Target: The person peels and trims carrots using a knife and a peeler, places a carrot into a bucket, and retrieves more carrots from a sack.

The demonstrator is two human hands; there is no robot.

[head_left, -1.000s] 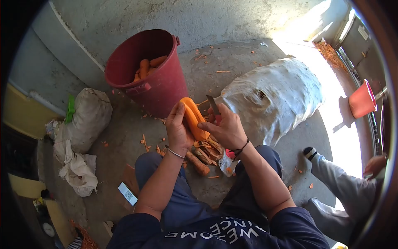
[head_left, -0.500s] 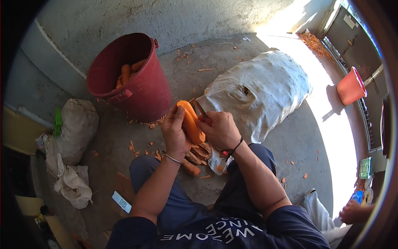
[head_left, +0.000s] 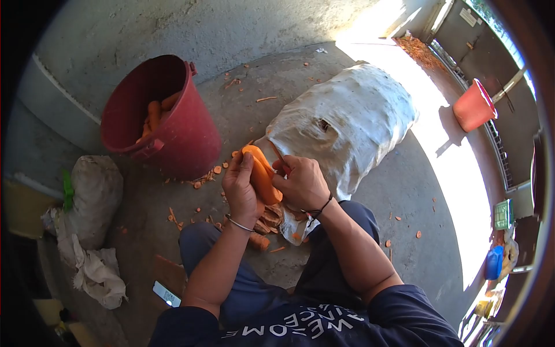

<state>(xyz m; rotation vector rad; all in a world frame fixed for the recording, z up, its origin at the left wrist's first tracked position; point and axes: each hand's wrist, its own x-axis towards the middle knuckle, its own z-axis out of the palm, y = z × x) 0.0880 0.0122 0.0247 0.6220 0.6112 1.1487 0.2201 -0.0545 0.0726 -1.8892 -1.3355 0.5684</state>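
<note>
A thick, peeled orange carrot (head_left: 263,184) stands tilted between my hands. My left hand (head_left: 238,189) grips it along its left side, with the thumb near the top end. In my right hand (head_left: 305,184) is a small knife (head_left: 277,152), its blade pointing up and away beside the carrot. The right fingers are curled round the handle, close to the carrot's right side. Below my hands lie carrot peelings (head_left: 270,218) and a rough, unpeeled carrot (head_left: 258,242) on the floor.
A red bucket (head_left: 193,130) holding carrots stands at the left. A large white sack (head_left: 352,110) lies ahead, and a smaller sack (head_left: 98,191) stands far left. A phone (head_left: 166,294) lies by my left leg. Another red bucket (head_left: 473,107) stands in sunlight.
The whole view has swung, shifting the buckets and sacks leftward. The other person's hand at lower right has gone from view. The carrot and knife stay in my hands.
</note>
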